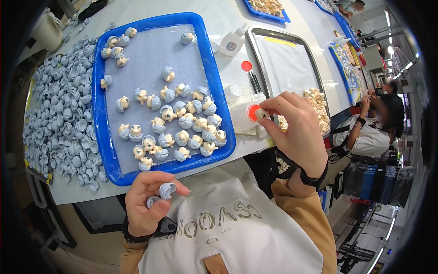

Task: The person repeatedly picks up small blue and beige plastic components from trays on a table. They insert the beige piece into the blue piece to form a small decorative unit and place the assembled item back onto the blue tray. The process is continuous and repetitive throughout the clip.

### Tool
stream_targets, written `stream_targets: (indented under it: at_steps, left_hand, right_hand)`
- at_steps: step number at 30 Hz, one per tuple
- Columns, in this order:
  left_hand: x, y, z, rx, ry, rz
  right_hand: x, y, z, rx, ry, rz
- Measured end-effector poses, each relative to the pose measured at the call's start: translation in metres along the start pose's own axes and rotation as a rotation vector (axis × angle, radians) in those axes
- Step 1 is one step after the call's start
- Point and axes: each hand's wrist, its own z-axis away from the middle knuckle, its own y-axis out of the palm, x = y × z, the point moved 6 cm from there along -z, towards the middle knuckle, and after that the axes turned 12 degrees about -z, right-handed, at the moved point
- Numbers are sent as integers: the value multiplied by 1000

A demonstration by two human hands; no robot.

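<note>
A: What are the fingers of the left hand [147, 205] doing?
B: They are curling around a small pale-blue hair piece [166, 190], pinching it between thumb and fingertips, low in the view just off the near edge of the table [228, 18]

A: And the right hand [296, 130]?
B: Its fingers are closing narrowly on a tiny doll head [263, 114], pressing it right against the red cap [253, 113] of a small clear bottle [240, 117] that is lying on its side just beside the tray

A: Which tray?
B: The blue tray [101, 123] that is sitting in front of the person, carrying many little doll heads with blue hair [182, 123], most of them crowding its near right part

A: What is lying further out?
B: A large heap of loose blue hair pieces [64, 105] is covering the table to the left of the tray. To the right a metal tray [255, 50] is holding a pile of bare cream-coloured heads [317, 112], and a white squeeze bottle [232, 42] is standing between the two trays. Another person [369, 132] is sitting farther along on the right
</note>
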Motion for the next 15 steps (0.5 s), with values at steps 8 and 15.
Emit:
stream_targets:
  at_steps: [8,15]
  left_hand:
    - [-3,-4,-4,-97,156,26]
    - [-1,8,-12,0,71,87]
  right_hand:
    - [-7,0,14,-90,37,-109]
    - [41,10,29,-177,-165,-640]
